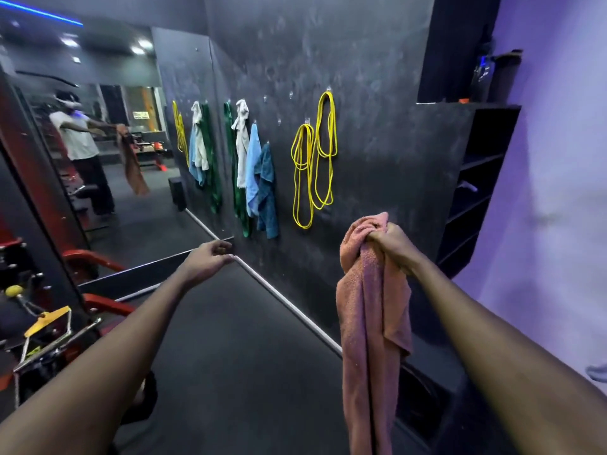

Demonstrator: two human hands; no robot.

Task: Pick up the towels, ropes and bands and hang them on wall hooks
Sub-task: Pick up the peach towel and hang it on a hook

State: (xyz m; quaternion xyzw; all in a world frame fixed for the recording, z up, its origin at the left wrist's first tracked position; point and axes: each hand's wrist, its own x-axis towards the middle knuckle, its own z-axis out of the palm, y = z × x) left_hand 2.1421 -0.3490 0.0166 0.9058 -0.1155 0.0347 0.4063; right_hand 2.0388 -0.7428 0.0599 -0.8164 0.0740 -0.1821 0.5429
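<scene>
Centrally, the right hand (pixel 392 243) is clenched around the bunched top of a pink towel (pixel 371 323), which hangs free before the dark wall (pixel 377 60). The left hand (pixel 210 257) is extended, loosely curled, holding nothing. Yellow ropes (pixel 313 159) and a teal towel (pixel 267 192) already hang on hooks.

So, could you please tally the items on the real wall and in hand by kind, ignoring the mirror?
Towels on the wall: 3 (white towel, light blue towel, teal towel)
Yellow ropes: 2
Green band: 1
Pink towel in the right hand: 1
Total: 7
</scene>
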